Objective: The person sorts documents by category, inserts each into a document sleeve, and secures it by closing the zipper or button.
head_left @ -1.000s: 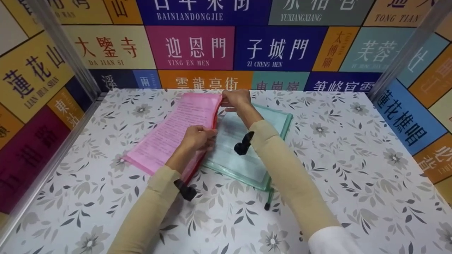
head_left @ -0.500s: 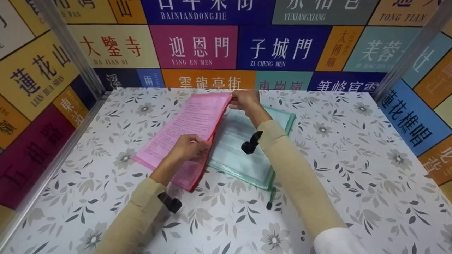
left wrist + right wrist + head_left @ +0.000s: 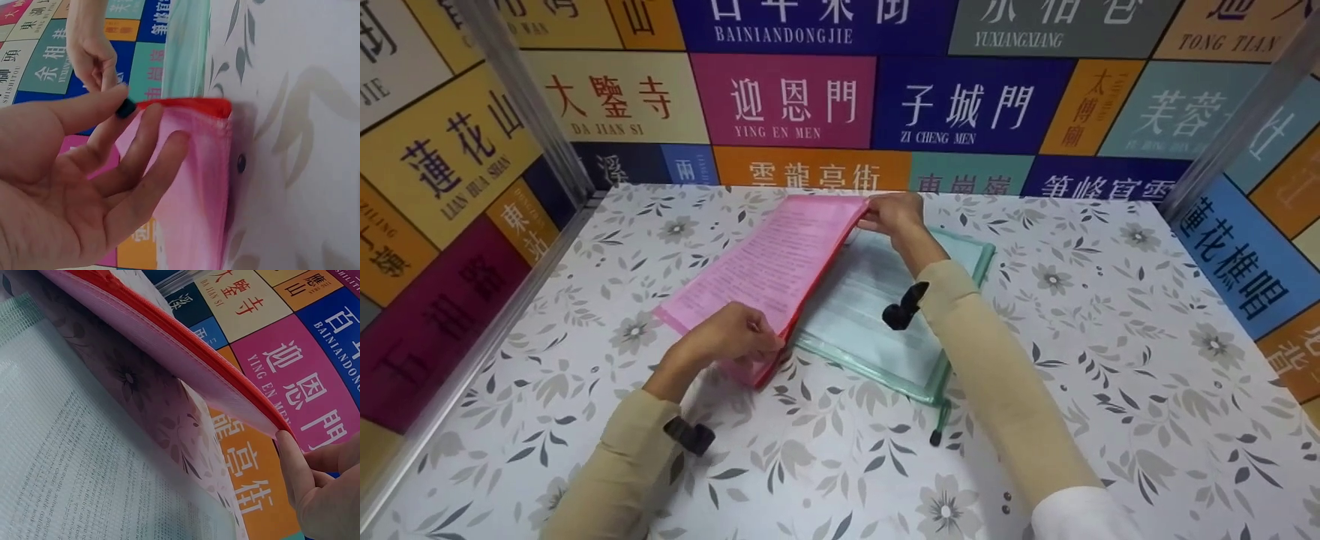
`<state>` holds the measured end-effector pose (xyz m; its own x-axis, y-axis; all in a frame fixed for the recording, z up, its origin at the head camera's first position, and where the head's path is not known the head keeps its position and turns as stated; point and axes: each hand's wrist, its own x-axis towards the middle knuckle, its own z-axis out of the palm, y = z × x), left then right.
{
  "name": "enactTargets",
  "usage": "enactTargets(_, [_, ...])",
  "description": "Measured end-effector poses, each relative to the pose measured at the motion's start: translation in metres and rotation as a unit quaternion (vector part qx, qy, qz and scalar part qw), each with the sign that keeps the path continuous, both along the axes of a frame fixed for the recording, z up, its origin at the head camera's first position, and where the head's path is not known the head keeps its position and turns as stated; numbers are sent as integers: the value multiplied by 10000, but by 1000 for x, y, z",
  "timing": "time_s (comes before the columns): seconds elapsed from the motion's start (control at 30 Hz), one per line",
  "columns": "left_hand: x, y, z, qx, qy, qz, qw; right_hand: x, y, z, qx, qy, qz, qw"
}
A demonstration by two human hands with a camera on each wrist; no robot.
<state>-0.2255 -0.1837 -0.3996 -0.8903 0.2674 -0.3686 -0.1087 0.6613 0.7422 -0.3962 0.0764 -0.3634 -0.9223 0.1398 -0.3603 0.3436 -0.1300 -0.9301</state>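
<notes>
A pink zip pouch (image 3: 776,255) with a printed sheet inside has its red zipper edge (image 3: 185,343) lifted off the table. My left hand (image 3: 735,334) is at the near part of that edge. In the left wrist view its thumb and forefinger pinch a small dark zipper pull (image 3: 126,108), the other fingers loosely bent. My right hand (image 3: 896,214) pinches the far corner of the pink pouch between thumb and fingers. A green zip pouch (image 3: 877,307), also with a printed sheet, lies flat beneath my right forearm, partly under the raised pink edge.
The green pouch's cord pull (image 3: 937,427) with a black tip lies toward the table's front. A white table (image 3: 1110,390) with a leaf and flower print carries everything. Colourful panels with lettering (image 3: 787,101) stand along the back and sides.
My left hand has slid along the red zipper edge toward the near end of the pink pouch. My right hand keeps hold of the far corner, a little further right in view.
</notes>
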Motion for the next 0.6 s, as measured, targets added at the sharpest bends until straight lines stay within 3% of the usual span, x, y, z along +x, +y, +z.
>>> enactTargets(0.17, [5, -16, 4, -382, -101, -666, 9970, -3, 5, -2, -92, 0, -42, 9999])
enactTargets(0.37, [10, -32, 2, -788, -189, -1419, 9866, -6, 15, -3, -197, 48, -189, 9996])
enactTargets(0.6, [16, -43, 4, -940, -205, -1902, 9770, -7, 23, -7, -166, 260, -176, 9994])
